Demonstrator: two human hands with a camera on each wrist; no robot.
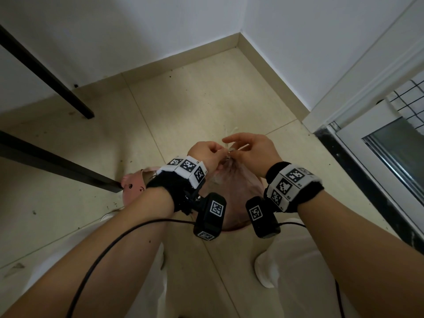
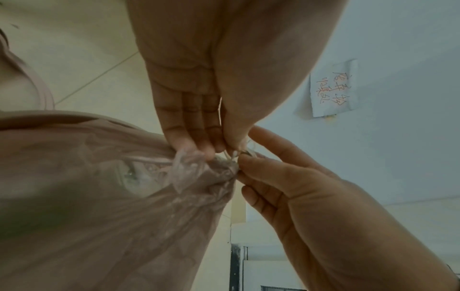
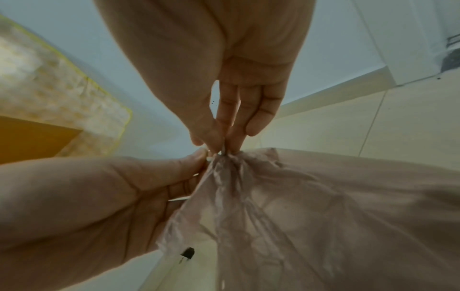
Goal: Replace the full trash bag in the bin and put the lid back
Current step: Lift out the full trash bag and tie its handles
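A translucent pink trash bag (image 1: 234, 180) stands gathered at the top, in the pink bin (image 1: 231, 228) between my feet. Its thin whitish drawstring (image 2: 232, 155) comes out of the bunched neck. My left hand (image 1: 221, 154) pinches the drawstring at the neck between thumb and fingertips (image 2: 209, 149). From the other side my right hand (image 1: 231, 149) pinches the same spot, its index finger raised above. In the right wrist view, the right fingers (image 3: 234, 141) squeeze the neck of the bag (image 3: 298, 196), and the left hand (image 3: 196, 163) meets them. The bag (image 2: 112, 196) bulges below.
The pink lid (image 1: 134, 187) with an animal face lies on the floor left of the bin, by a black table leg (image 1: 68, 171). Another black leg (image 1: 57, 86) stands farther back. A white door frame (image 1: 358, 115) runs along the right. Tiled floor lies ahead up to the wall corner.
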